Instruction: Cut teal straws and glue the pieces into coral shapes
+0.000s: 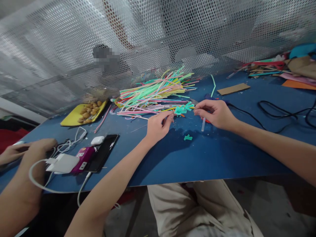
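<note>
My left hand (pixel 160 125) is closed in a pinch on the near end of a green leafy piece (pixel 181 110), which looks bent from fuzzy pipe cleaners. At its other end is my right hand (pixel 214 113), thumb and fingertips pinched together; what they hold, if anything, is too small to make out. Below them a small flat green scrap (pixel 188 137) lies on the blue table (pixel 158 168). A clear glue stick (pixel 203 124) shows under my right hand. Behind that hand a dark blue tool with a cord, mostly covered, rests on the table.
Beyond my hands lies a pile of coloured pipe cleaners (pixel 153 92). Left are a yellow plate (pixel 71 115) with round brown food, a phone (pixel 105 151), a purple power adapter (pixel 84 158) and white cables. Another person's arm (pixel 24 177) rests there. Right are cardboard (pixel 233 89) and black cord (pixel 276 113).
</note>
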Available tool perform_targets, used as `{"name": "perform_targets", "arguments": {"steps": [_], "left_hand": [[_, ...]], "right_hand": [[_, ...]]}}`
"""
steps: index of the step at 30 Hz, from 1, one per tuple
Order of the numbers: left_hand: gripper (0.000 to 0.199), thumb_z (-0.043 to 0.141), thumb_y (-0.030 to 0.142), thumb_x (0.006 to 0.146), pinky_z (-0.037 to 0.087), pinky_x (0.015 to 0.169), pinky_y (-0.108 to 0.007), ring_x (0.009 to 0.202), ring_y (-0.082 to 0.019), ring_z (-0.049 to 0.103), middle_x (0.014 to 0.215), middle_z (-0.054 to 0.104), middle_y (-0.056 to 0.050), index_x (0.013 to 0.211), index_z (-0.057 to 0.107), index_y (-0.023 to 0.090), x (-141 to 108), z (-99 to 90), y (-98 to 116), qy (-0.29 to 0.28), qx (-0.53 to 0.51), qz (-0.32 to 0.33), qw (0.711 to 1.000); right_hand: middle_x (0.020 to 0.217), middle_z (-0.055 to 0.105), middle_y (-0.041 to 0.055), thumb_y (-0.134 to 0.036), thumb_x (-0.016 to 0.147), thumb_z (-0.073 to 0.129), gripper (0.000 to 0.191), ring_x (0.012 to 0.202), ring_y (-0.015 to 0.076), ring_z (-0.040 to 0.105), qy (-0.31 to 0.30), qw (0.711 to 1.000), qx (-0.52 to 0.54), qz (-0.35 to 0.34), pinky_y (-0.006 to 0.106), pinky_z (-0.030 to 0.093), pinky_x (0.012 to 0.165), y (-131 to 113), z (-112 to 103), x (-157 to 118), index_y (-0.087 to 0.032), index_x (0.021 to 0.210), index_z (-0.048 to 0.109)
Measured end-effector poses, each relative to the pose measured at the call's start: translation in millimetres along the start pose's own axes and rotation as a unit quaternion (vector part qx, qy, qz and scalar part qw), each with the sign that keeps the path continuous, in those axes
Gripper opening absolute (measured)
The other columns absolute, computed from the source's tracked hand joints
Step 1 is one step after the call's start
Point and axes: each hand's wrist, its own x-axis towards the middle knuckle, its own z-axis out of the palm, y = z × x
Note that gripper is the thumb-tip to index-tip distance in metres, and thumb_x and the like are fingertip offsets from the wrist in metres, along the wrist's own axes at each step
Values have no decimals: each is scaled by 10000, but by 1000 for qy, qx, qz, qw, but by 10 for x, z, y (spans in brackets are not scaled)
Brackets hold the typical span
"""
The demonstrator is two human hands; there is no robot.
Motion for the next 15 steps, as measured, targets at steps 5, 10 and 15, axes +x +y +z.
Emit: {"name": "perform_targets", "arguments": {"steps": [5, 10, 15], "left_hand": [[318, 501, 392, 1036, 414, 593, -247, 544, -107, 549, 726, 712, -2, 934, 721, 187, 25, -35, -7, 4, -24, -34, 999], [367, 447, 429, 1052, 378, 604, -260, 525, -117, 498, 624, 589, 18, 935, 706, 195, 60, -82, -100, 14, 3, -78, 997], [409, 395, 458, 1072, 359, 615, -272, 581, -128, 503, 666, 583, 9, 906, 663, 199, 115, -140, -200, 38, -5, -91, 995]], "right_hand": [[751, 698, 24, -391, 933, 658, 200, 601, 133, 574, 12, 1000, 0, 22, 295, 470, 594, 23, -50, 21, -200, 899, 706], [784, 724, 36, -409, 943, 644, 223, 644, 151, 592, 26, 999, -16, 19, 307, 476, 621, 70, -90, 33, -204, 900, 721], [818, 762, 50, -434, 949, 631, 256, 677, 174, 642, 9, 999, -35, 23, 323, 488, 643, 91, -108, 39, -208, 906, 744]]}}
